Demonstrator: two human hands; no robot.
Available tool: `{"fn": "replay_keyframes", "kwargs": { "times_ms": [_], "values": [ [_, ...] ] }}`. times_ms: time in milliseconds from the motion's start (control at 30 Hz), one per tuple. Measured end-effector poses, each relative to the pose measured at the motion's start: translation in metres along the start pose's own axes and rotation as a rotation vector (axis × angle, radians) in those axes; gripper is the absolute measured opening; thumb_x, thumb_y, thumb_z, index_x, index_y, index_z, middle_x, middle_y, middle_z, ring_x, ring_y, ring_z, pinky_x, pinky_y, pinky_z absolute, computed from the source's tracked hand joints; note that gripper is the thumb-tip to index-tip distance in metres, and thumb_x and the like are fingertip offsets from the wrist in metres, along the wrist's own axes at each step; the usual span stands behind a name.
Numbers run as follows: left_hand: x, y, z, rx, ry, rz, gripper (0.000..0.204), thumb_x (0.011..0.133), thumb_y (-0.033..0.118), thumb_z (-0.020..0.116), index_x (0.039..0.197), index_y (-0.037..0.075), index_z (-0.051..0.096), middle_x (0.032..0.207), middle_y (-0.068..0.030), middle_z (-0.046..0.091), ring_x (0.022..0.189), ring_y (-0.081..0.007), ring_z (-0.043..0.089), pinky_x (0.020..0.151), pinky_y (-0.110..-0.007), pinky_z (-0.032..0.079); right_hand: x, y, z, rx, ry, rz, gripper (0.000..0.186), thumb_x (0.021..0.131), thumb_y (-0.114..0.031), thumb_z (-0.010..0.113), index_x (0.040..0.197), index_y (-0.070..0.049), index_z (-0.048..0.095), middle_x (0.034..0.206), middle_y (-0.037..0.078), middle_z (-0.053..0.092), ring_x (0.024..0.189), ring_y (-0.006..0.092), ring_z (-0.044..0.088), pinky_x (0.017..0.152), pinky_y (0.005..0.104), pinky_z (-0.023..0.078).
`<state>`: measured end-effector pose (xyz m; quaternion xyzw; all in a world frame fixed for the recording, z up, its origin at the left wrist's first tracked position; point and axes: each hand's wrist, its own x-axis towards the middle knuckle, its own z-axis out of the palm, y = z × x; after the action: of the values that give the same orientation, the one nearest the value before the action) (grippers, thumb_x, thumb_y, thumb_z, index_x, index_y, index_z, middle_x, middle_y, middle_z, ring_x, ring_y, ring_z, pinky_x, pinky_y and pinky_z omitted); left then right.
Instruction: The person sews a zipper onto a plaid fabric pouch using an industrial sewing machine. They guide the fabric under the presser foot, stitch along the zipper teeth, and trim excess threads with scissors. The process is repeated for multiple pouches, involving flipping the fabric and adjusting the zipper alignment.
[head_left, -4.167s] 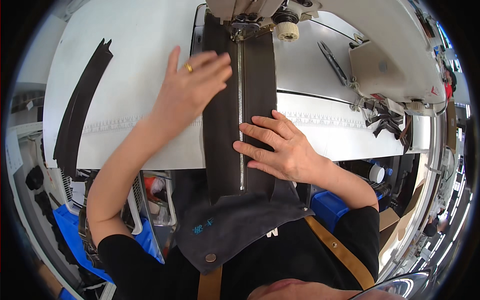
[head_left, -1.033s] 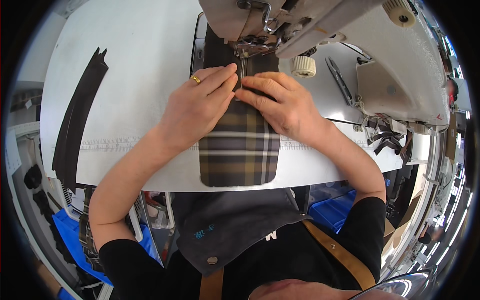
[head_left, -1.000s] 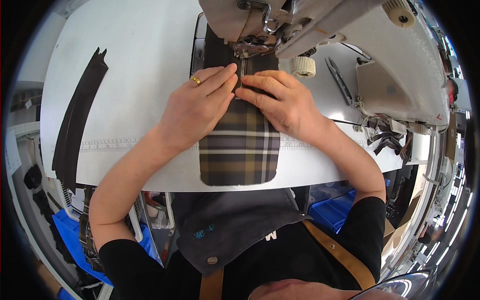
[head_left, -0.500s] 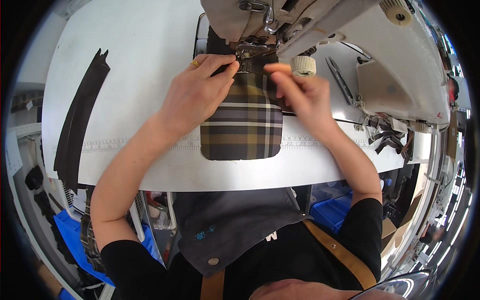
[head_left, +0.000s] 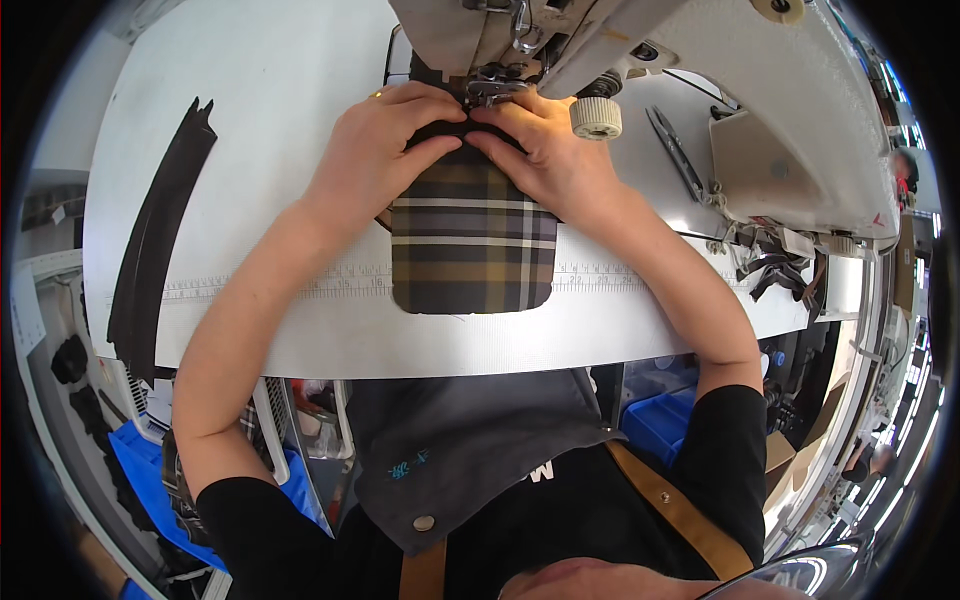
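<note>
A plaid fabric panel (head_left: 474,245) in brown, olive, grey and white lies on the white sewing table, its rounded lower corners toward me. Its far end runs under the presser foot (head_left: 495,88) of the sewing machine (head_left: 790,110). On the left side, my left hand (head_left: 385,145) pinches a dark fold at the panel's far part between thumb and fingers. From the right, my right hand (head_left: 560,150) pinches the same fold, its fingertips close to the left ones and just in front of the foot. The fingers partly hide the fold.
Long dark fabric strips (head_left: 160,240) lie at the table's left. Metal tweezers (head_left: 676,155) rest by the machine's base, with dark scraps (head_left: 780,275) at the right edge. A printed ruler crosses the table (head_left: 250,330). A blue bin (head_left: 655,425) sits below the table's edge.
My right hand, blurred and raised half a second ago, has moved left and closed on the fold. Both hands now meet at the foot. The panel has shifted slightly left.
</note>
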<state>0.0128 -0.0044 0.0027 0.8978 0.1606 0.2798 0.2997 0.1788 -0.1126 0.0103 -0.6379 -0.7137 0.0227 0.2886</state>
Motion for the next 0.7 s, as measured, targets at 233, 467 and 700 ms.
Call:
{"fn": "replay_keyframes", "kwargs": {
  "times_ms": [233, 467, 700],
  "values": [
    [0.014, 0.003, 0.005, 0.031, 0.020, -0.028, 0.012, 0.078, 0.010, 0.063, 0.086, 0.002, 0.067, 0.085, -0.0083, 0.064, 0.079, -0.0238, 0.062, 0.070, -0.034, 0.049, -0.004, 0.023, 0.014, 0.243, 0.034, 0.175, 0.020, 0.083, -0.018, 0.067, 0.095, -0.002, 0.066, 0.091, 0.010, 0.066, 0.081, 0.0219, 0.064, 0.069, 0.0332, 0.051],
    [0.010, -0.002, 0.010, -0.276, 0.077, -0.250, 0.011, 0.079, 0.009, 0.064, 0.086, 0.001, 0.067, 0.080, -0.0067, 0.064, 0.073, -0.0164, 0.061, 0.067, -0.027, 0.046, -0.035, -0.040, -0.034, -0.138, -0.165, -0.412, 0.038, 0.077, -0.026, 0.071, 0.106, -0.002, 0.064, 0.110, 0.012, 0.064, 0.101, 0.0296, 0.061, 0.085, 0.0377, 0.049],
    [0.021, -0.029, -0.007, -0.599, -0.137, -0.101, 0.012, 0.082, 0.007, 0.063, 0.089, -0.002, 0.067, 0.084, -0.0049, 0.065, 0.077, -0.0140, 0.060, 0.074, -0.026, 0.047, -0.012, -0.048, -0.003, 0.336, 0.045, 0.045, 0.018, 0.081, -0.004, 0.063, 0.099, 0.000, 0.064, 0.090, 0.010, 0.067, 0.070, 0.0160, 0.063, 0.061, 0.0250, 0.050]
  ]
}}
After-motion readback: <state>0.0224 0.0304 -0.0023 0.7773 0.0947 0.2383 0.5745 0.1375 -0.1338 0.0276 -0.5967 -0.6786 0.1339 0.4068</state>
